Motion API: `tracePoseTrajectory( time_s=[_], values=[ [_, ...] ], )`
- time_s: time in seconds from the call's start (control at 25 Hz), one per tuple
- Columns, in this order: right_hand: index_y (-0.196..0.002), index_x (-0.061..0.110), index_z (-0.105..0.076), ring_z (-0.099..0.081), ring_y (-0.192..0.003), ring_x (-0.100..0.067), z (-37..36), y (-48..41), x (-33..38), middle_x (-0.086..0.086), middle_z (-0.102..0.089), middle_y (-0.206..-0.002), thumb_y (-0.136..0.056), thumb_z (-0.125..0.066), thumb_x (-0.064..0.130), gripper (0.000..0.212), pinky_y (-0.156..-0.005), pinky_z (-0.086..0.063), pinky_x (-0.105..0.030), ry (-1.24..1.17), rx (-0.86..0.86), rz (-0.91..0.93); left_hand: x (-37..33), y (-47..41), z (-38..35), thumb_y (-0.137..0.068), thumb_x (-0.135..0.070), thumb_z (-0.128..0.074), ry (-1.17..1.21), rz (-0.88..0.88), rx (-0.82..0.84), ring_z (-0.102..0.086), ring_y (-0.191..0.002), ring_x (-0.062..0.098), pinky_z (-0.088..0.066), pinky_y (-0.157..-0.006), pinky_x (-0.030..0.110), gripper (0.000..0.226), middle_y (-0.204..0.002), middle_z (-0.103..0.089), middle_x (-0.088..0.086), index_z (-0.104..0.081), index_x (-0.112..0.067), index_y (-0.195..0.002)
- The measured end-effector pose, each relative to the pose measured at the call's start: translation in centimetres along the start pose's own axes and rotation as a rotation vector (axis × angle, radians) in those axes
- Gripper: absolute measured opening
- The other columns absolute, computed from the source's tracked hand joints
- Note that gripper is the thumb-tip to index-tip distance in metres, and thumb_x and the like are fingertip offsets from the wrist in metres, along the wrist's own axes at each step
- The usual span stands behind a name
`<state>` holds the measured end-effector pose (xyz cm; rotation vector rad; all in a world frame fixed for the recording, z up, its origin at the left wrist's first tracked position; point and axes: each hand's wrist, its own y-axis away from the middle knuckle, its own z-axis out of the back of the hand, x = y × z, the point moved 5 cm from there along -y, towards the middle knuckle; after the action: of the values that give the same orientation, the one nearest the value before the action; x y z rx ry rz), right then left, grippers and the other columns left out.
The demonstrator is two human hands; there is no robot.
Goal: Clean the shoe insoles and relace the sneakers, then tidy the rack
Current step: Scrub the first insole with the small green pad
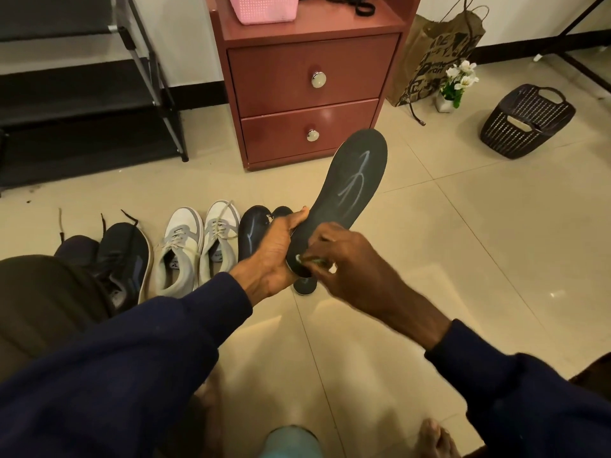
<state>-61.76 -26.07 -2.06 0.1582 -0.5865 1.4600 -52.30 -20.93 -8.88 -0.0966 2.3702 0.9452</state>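
One dark insole (350,180) is gripped mid-air at its near heel end by the left hand (274,256), its long axis running far and rightward. A small, blurred greenish item (310,259) is pinched by the right hand (344,259) against that heel.

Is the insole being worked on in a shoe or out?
Out. The left hand holds the insole bare in the air, no shoe around it.

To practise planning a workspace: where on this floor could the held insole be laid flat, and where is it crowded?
Free: the bare tiles right of the insole, between the cabinet and the black basket, and the tiles between the forearms. Crowded: the row left of the left hand, dark sneakers, white sneakers, another insole.
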Motion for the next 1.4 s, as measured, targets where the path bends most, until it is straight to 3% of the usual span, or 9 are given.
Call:
tracePoseTrajectory(
  time_s=[0.2, 0.36, 0.56, 0.76, 0.84, 0.96, 1.16, 1.32, 1.4],
  values=[
    [-0.095, 0.005, -0.075, -0.056, -0.082, -0.018, 3.5, -1.1, -3.8, -0.009, -0.064, -0.091, -0.082, -0.078, 0.007, 0.014, -0.072, -0.053, -0.031, 0.143, -0.294, -0.211, -0.4, -0.1, -0.9, -0.102, -0.040, -0.056, 0.053, -0.017, 0.051, -0.067, -0.091, 0.027, -0.050, -0.094, 0.043, 0.040, -0.115, -0.070, 0.013, -0.068, -0.010, -0.126],
    [-0.087, 0.006, -0.075, -0.055, -0.079, -0.020, -0.6, 0.1, 0.6, -0.008, -0.062, -0.086, -0.082, -0.076, 0.005, 0.006, -0.067, -0.044, -0.028, 0.019, 0.005, 0.002, -0.1, -0.6, 0.5, -0.100, -0.041, -0.059, 0.031, 0.000, 0.014, -0.070, -0.091, 0.024, -0.054, -0.087, 0.039, 0.037, -0.111, -0.073, 0.009, -0.072, -0.012, -0.118],
    [-0.096, 0.007, -0.077, -0.057, -0.085, -0.020, 3.3, -1.0, -4.9, -0.009, -0.065, -0.092, -0.080, -0.080, 0.010, 0.016, -0.072, -0.052, -0.033, 0.189, -0.205, -0.246, -0.5, -0.5, -0.2, -0.105, -0.045, -0.048, 0.016, -0.025, 0.038, -0.066, -0.097, 0.030, -0.052, -0.094, 0.044, 0.048, -0.115, -0.070, 0.015, -0.066, -0.008, -0.131],
    [-0.086, 0.008, -0.077, -0.057, -0.075, -0.022, -0.6, 0.1, -0.2, -0.008, -0.062, -0.082, -0.078, -0.078, 0.003, 0.009, -0.064, -0.046, -0.030, 0.086, 0.075, 0.007, 0.0, -1.0, 0.8, -0.100, -0.044, -0.059, 0.020, -0.016, 0.007, -0.069, -0.109, 0.028, -0.052, -0.103, 0.044, 0.046, -0.125, -0.072, 0.011, -0.068, -0.010, -0.129],
    [-0.093, 0.008, -0.077, -0.059, -0.081, -0.024, 1.5, -0.9, -3.2, -0.009, -0.063, -0.088, -0.079, -0.080, 0.006, 0.015, -0.069, -0.045, -0.028, 0.156, -0.050, -0.116, -0.4, -0.7, 0.2, -0.104, -0.044, -0.051, 0.014, -0.045, 0.030, -0.068, -0.098, 0.027, -0.054, -0.093, 0.043, 0.044, -0.116, -0.073, 0.011, -0.069, -0.010, -0.126],
    [-0.096, 0.006, -0.075, -0.057, -0.085, -0.022, 3.2, -0.8, -4.6, -0.010, -0.064, -0.092, -0.082, -0.078, 0.009, 0.015, -0.072, -0.047, -0.028, 0.228, -0.217, -0.267, -0.8, -0.5, -0.1, -0.106, -0.045, -0.047, 0.017, -0.062, 0.042, -0.066, -0.099, 0.030, -0.048, -0.101, 0.047, 0.047, -0.115, -0.072, 0.014, -0.068, -0.008, -0.127],
    [-0.089, 0.010, -0.078, -0.057, -0.077, -0.020, 0.2, -0.4, -1.4, -0.007, -0.063, -0.084, -0.080, -0.078, 0.006, 0.009, -0.066, -0.046, -0.029, 0.090, 0.060, -0.030, -0.1, -0.5, 0.3, -0.102, -0.043, -0.055, 0.006, -0.045, 0.006, -0.070, -0.095, 0.025, -0.054, -0.089, 0.042, 0.040, -0.116, -0.073, 0.010, -0.071, -0.012, -0.121],
    [-0.097, 0.005, -0.076, -0.060, -0.084, -0.024, 3.9, -1.1, -5.8, -0.011, -0.065, -0.093, -0.081, -0.079, 0.010, 0.016, -0.073, -0.039, -0.022, 0.271, -0.223, -0.298, -0.3, -0.5, -0.3, -0.106, -0.046, -0.045, -0.015, -0.059, 0.038, -0.066, -0.098, 0.032, -0.052, -0.094, 0.046, 0.052, -0.122, -0.070, 0.019, -0.064, -0.005, -0.133],
    [-0.097, 0.005, -0.075, -0.057, -0.084, -0.019, 2.3, -0.7, -3.9, -0.009, -0.064, -0.093, -0.083, -0.078, 0.010, 0.015, -0.074, -0.038, -0.020, 0.234, -0.178, -0.244, -0.2, -0.4, 0.0, -0.105, -0.042, -0.050, -0.005, -0.065, 0.016, -0.070, -0.091, 0.028, -0.056, -0.084, 0.042, 0.043, -0.111, -0.074, 0.014, -0.070, -0.008, -0.122]
  ],
)
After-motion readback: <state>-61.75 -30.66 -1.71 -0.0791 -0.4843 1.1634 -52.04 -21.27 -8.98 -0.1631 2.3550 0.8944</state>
